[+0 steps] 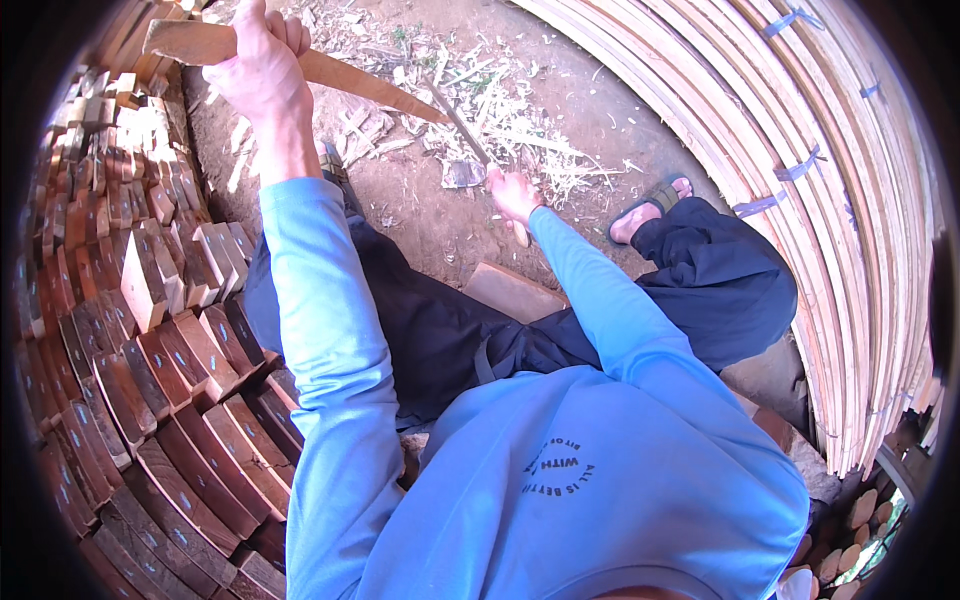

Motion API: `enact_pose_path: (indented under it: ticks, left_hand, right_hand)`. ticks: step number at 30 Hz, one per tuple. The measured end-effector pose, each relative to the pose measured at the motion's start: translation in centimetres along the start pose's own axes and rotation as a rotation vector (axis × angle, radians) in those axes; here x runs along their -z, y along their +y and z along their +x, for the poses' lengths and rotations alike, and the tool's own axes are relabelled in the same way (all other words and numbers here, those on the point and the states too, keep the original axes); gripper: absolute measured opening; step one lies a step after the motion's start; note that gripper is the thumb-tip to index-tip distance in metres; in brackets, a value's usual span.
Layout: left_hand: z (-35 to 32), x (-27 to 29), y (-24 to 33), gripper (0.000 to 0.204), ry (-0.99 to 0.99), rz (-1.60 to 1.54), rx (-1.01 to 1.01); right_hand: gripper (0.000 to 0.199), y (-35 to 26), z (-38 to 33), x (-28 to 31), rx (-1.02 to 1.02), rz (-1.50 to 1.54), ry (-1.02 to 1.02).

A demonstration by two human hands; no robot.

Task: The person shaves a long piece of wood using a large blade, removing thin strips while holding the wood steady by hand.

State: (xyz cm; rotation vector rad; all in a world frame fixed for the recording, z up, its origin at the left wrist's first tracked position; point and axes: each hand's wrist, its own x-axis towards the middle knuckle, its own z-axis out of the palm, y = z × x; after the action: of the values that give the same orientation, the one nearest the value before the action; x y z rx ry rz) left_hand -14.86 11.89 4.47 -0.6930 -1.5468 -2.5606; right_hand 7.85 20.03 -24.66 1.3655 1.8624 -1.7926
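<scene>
My left hand is raised at the upper left, its fingers wrapped round a flat, tapered wooden slat. The slat's broad end sticks out left of the fist, and its narrow end points right and down. Lower and to the right, my right hand grips a long-bladed knife by its handle. The blade points up and left, its tip near the slat's narrow end; whether they touch I cannot tell. Pale wood shavings lie on the ground beyond the knife.
Stacked wooden blocks rise close on my left. Long bundled wood strips, tied with bluish bands, curve along the right. A wooden block lies between my legs. My sandalled foot rests on the bare earth.
</scene>
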Motion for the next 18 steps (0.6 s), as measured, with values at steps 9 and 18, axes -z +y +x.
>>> enact_pose_path:
  ticks: [9, 18]
  left_hand:
    - [0.0, 0.0, -1.0, 0.032, -0.038, -0.007, -0.007]
    - [2.9, 6.0, -6.3, 0.031, -0.181, -0.361, 0.209]
  right_hand:
    - [0.066, -2.5, -0.9, 1.3, 0.096, -0.072, 0.008]
    - [0.061, -4.2, 1.3, 3.9, 0.150, 0.062, -0.025]
